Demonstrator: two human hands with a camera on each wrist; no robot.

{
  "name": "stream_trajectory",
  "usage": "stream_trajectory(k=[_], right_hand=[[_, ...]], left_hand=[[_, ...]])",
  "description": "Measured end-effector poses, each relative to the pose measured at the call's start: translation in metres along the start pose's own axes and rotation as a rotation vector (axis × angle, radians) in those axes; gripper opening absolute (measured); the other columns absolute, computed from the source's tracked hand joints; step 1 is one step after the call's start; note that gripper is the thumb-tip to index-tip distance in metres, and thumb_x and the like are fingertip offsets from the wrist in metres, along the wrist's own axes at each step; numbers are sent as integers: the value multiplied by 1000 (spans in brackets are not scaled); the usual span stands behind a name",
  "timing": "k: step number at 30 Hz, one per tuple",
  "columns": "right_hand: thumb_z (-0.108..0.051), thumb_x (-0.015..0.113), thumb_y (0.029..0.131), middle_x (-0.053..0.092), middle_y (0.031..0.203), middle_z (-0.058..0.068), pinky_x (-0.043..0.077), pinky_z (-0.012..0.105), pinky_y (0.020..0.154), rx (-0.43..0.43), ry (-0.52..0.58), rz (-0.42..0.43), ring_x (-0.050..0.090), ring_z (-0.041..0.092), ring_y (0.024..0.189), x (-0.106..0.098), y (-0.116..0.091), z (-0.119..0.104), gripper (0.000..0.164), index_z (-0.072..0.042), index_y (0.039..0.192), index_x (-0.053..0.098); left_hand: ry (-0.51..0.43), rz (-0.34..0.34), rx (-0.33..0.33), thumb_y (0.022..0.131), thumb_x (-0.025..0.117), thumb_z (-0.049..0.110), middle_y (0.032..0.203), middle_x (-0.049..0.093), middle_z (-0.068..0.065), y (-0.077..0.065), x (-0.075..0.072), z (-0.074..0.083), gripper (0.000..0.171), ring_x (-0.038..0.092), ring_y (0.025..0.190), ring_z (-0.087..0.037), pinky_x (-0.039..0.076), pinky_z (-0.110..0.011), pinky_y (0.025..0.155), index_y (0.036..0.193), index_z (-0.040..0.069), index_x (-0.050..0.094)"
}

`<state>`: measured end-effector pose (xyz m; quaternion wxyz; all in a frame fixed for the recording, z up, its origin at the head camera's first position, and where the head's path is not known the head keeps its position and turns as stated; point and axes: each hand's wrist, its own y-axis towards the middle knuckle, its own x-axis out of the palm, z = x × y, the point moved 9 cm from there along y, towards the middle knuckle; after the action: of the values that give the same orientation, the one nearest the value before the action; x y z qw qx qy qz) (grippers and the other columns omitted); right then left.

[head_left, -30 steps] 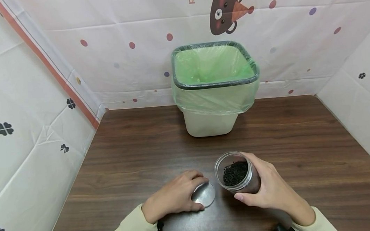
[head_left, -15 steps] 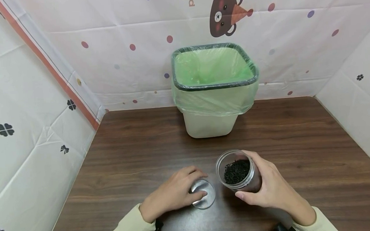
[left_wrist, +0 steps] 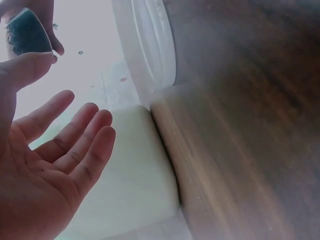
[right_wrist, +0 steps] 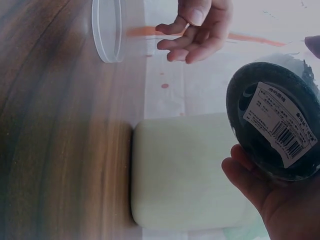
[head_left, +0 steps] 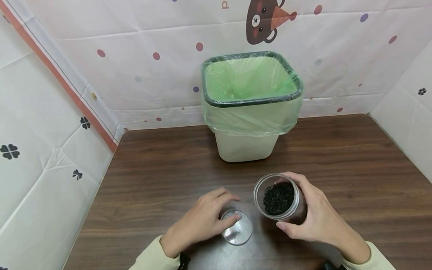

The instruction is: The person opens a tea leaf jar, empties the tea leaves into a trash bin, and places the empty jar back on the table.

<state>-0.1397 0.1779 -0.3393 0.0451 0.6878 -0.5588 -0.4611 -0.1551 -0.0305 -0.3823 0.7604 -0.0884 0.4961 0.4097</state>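
Note:
In the head view my right hand [head_left: 315,213] grips a clear round jar [head_left: 294,215] by its side, thumb at the front. It is tilted, its uncovered mouth facing the camera, with dark, wiry tea-like leaves [head_left: 279,199] inside. A printed barcode label [right_wrist: 280,125] shows on the jar's base in the right wrist view. Left of the jar, a round lid [head_left: 239,233] with a clear rim lies on the table. Over its far left part hovers my left hand [head_left: 202,221], fingers loosely extended and holding nothing. The left wrist view shows its spread fingers [left_wrist: 82,145] apart from the lid.
A pale bin [head_left: 244,145] lined with a green plastic bag [head_left: 251,117] stands at the back of the brown wooden table [head_left: 159,166]. White patterned sheets [head_left: 143,73] rise behind and at both sides.
My left hand has let go of the lid and lifted slightly away to the upper left, leaving it on the table. The right hand and jar have shifted only slightly.

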Motion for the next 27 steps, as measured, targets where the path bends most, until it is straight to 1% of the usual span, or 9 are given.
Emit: stream_trajectory(k=[6, 9, 12, 14, 16, 22, 24, 27], right_hand=[[-21, 92, 54, 63, 122, 10, 39, 19, 99, -30, 63, 19, 60, 14, 110, -3, 1, -1, 102, 2, 141, 44], [-19, 90, 55, 63, 123, 13, 39, 19, 100, -49, 90, 37, 59, 14, 110, -4, 1, -2, 100, 6, 139, 43], [-16, 88, 53, 62, 122, 16, 39, 19, 100, -57, 101, 59, 59, 13, 111, -6, 1, -1, 100, 9, 138, 42], [-14, 87, 52, 62, 122, 18, 39, 19, 99, -57, 104, 73, 59, 12, 111, -7, 1, -1, 99, 10, 136, 42], [-14, 87, 51, 63, 121, 19, 39, 18, 99, -54, 99, 86, 59, 11, 111, -8, 1, 0, 98, 11, 135, 42], [-15, 91, 53, 65, 118, 19, 39, 18, 98, -31, 93, 128, 60, 11, 110, -13, 2, 1, 97, 11, 134, 45], [-14, 91, 53, 65, 118, 18, 39, 18, 98, -26, 95, 139, 60, 11, 110, -14, 3, 1, 97, 11, 135, 45], [-12, 90, 53, 65, 118, 19, 39, 18, 98, -21, 100, 157, 60, 10, 110, -17, 3, 2, 97, 11, 135, 46]], left_hand=[[-57, 56, 7, 93, 74, 30, 115, 64, 3, 4, -13, 0, 35, 66, 99, -17, 54, -29, 85, 123, 13, 68], [-64, 87, 5, 93, 74, 29, 116, 64, 4, 6, -20, 0, 35, 65, 99, -15, 54, -27, 82, 124, 13, 68], [-75, 111, 6, 93, 74, 27, 116, 64, 4, 7, -27, 0, 34, 64, 100, -12, 53, -26, 78, 123, 14, 68], [-89, 123, 6, 93, 73, 26, 115, 64, 5, 8, -31, 0, 32, 63, 100, -10, 53, -25, 74, 123, 15, 68], [-96, 136, 8, 93, 72, 26, 114, 63, 6, 9, -34, 0, 31, 63, 100, -9, 53, -25, 73, 122, 15, 68], [-103, 185, 21, 93, 72, 24, 111, 63, 9, 12, -42, -1, 29, 66, 97, -15, 54, -27, 73, 120, 15, 69], [-109, 197, 20, 93, 72, 24, 110, 64, 9, 13, -44, -1, 28, 65, 96, -15, 54, -28, 73, 119, 15, 69], [-121, 205, 13, 93, 72, 24, 109, 64, 10, 14, -46, -2, 27, 63, 95, -10, 56, -31, 72, 119, 16, 69]])
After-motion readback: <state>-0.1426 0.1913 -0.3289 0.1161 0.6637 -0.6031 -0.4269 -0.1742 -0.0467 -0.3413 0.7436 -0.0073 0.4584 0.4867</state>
